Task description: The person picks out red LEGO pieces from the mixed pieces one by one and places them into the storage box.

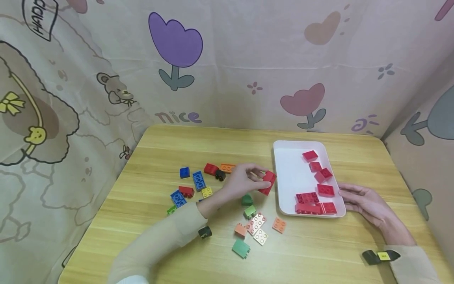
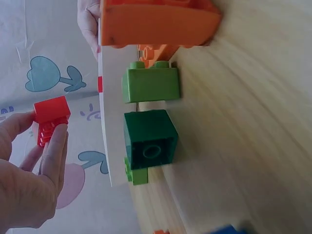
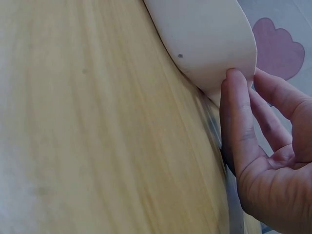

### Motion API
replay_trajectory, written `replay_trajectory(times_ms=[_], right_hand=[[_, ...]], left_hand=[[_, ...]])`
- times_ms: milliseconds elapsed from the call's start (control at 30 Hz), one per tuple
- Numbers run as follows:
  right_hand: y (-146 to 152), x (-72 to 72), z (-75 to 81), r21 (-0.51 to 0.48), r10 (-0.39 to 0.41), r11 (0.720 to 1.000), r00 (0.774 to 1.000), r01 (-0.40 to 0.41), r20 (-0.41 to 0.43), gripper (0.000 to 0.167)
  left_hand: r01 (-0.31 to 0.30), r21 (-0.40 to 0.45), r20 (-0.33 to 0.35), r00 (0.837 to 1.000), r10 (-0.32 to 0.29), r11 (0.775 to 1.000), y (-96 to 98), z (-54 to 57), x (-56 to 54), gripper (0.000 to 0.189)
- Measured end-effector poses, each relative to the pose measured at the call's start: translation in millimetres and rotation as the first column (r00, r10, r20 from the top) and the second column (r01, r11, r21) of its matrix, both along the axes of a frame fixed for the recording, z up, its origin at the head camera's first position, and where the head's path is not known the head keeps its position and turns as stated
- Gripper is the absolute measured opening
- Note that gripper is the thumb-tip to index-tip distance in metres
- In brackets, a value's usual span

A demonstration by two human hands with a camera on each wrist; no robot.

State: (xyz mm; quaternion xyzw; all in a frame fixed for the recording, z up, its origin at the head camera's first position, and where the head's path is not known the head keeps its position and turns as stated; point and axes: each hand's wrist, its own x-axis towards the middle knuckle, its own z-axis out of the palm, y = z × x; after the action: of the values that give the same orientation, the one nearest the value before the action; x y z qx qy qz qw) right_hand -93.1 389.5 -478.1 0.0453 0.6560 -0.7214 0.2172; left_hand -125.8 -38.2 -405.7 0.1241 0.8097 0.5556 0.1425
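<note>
Above the table, just left of the white tray (image 1: 292, 177), my left hand (image 1: 241, 183) pinches a red toy brick (image 1: 268, 183) between thumb and fingers. In the left wrist view that red brick (image 2: 52, 111) shows a plain upper face, with ridged red parts below, partly covered by fingers; I cannot tell whether it is one piece or two. My right hand (image 1: 369, 203) rests against the tray's right side, fingers fairly straight. The right wrist view has its fingertips touching the tray's outer wall (image 3: 209, 48). Several red bricks (image 1: 325, 190) lie along the tray's right and near sides.
Left of my left hand lie blue bricks (image 1: 199, 181), red ones (image 1: 186, 191), a yellow one (image 1: 207, 192) and an orange one (image 1: 227, 168). Nearer me are green bricks (image 1: 241, 248), an orange brick (image 1: 279, 225) and pale ones (image 1: 261, 237). A patterned cloth (image 1: 234, 47) hangs behind the table.
</note>
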Motion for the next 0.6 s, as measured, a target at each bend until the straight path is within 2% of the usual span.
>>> replay_trajectory(times_ms=[367,600], right_hand=[[0,0.2,1.4,0.000,0.007,1.000,1.000,-0.007,-0.004,0.035],[0,0.6,2.3,-0.011,0.009,1.000,1.000,-0.009,-0.006,0.035]], left_hand=[[0.100,0.007,-0.069,0.993,-0.100,0.995,37.7,-4.6,-14.6,0.038],[0.152,-0.039,-0.092,0.984,-0.155,0.988,55.7,-4.5,-15.6,0.039]])
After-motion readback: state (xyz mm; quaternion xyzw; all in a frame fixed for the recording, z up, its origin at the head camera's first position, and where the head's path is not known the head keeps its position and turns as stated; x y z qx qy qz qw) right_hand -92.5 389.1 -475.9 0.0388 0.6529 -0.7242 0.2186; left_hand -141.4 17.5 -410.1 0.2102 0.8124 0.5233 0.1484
